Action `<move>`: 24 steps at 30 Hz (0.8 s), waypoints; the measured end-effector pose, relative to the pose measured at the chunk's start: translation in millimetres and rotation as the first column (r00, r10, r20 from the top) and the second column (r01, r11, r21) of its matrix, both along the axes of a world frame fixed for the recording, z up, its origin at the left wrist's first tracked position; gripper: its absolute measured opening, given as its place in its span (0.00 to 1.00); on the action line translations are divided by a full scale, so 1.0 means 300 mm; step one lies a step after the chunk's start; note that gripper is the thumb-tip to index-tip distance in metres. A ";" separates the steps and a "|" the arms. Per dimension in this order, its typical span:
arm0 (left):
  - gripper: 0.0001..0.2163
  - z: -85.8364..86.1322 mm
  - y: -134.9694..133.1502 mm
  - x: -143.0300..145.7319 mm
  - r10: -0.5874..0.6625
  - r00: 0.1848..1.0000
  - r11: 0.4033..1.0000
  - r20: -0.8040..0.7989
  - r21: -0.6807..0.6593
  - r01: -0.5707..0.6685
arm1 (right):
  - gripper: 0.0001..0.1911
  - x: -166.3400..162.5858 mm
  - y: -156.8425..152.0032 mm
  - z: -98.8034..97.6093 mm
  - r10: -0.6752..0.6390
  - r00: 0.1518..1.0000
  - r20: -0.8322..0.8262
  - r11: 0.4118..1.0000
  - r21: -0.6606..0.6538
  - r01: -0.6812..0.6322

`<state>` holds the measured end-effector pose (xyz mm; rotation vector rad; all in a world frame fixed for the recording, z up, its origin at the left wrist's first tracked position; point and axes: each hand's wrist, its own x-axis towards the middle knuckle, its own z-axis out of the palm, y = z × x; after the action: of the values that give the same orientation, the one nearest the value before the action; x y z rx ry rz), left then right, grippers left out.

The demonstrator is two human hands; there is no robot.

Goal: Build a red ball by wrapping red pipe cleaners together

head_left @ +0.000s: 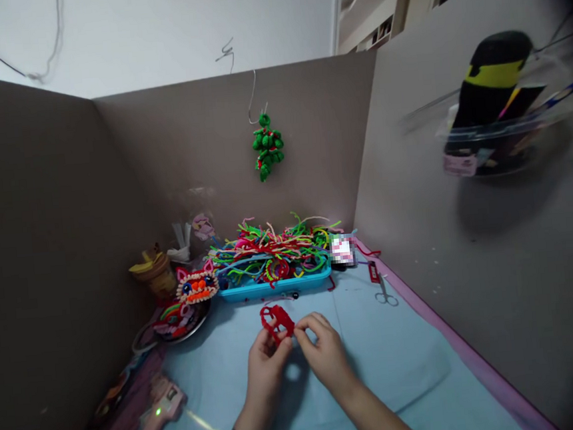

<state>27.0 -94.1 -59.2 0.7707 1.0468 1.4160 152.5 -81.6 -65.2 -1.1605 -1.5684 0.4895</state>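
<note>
A red pipe-cleaner shape (277, 319), bent into loops, is pinched between both of my hands above the light blue mat (399, 359). My left hand (265, 364) grips its lower left part with closed fingers. My right hand (323, 352) pinches its right end with thumb and fingertips. Behind the hands stands a blue tray (273, 288) heaped with several pipe cleaners (269, 250) in many colours.
A pink glue gun (156, 414) lies front left. A colourful pipe-cleaner face (196, 286) sits over a dish at the left. Small scissors (384, 293) lie at the right. A green pipe-cleaner figure (267, 146) hangs on the back panel. Cardboard walls enclose the desk.
</note>
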 end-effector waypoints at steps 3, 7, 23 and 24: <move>0.19 0.003 0.003 -0.001 0.042 0.999 0.999 0.005 0.015 -0.042 | 0.09 -0.012 -0.010 0.005 0.035 0.999 0.014 0.999 0.039 -0.035; 0.15 0.007 0.012 -0.009 0.065 0.998 0.997 0.000 0.044 -0.065 | 0.07 -0.021 -0.022 0.009 0.117 0.993 0.006 0.992 0.046 -0.117; 0.22 0.021 0.006 -0.038 -0.361 0.924 0.932 0.126 0.093 0.351 | 0.29 0.013 0.008 0.003 0.177 0.524 -0.833 0.715 -0.258 -0.650; 0.21 0.023 0.007 -0.037 -0.342 0.932 0.938 0.117 0.092 0.333 | 0.29 0.018 0.009 0.006 0.169 0.528 -0.832 0.725 -0.258 -0.639</move>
<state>15.7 -92.0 -52.3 0.8519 0.7237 1.1930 157.8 -78.8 -63.4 -0.7301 -0.9094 1.6434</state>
